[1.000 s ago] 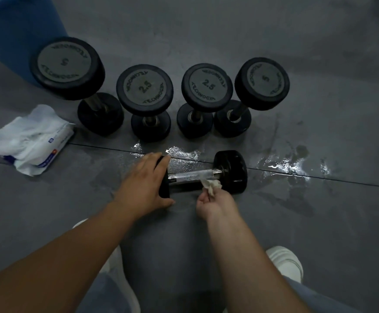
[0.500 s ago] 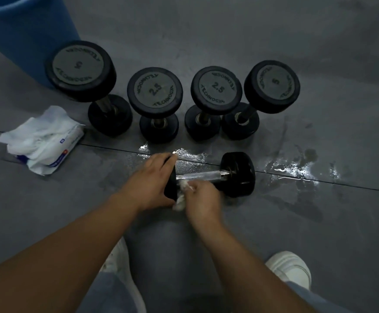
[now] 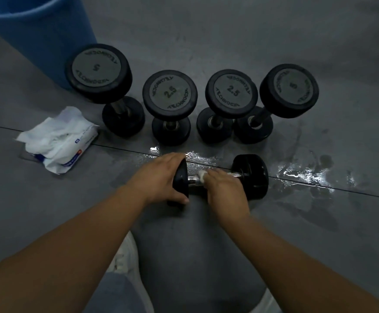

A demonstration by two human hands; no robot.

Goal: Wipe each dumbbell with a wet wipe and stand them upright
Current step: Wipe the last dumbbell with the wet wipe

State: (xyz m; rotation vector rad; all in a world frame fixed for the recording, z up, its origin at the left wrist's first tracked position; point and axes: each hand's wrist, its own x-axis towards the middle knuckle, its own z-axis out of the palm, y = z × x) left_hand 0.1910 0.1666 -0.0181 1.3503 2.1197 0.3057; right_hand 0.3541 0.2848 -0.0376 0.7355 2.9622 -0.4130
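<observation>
From the head view, much of the lying dumbbell (image 3: 249, 175) is covered. The left hand (image 3: 159, 177) hides most of its left head, and the right hand (image 3: 225, 190) hides nearly all the chrome handle. The right fingertips curl out of sight behind the bar. Of the wet wipe (image 3: 201, 176) only a small white bunch shows at the thumb side.

The dumbbell lies on its side on the grey floor (image 3: 319, 233), left to right, just near of a floor seam. The left hand cups and grips its left head, thumb on the near edge. The right hand is wrapped over the handle, pressing the wipe onto it.

Its heads are black and rounded – the right one in plain view, beside a shiny wet patch (image 3: 301, 175). Four standing dumbbells (image 3: 170, 94) line up just beyond.
</observation>
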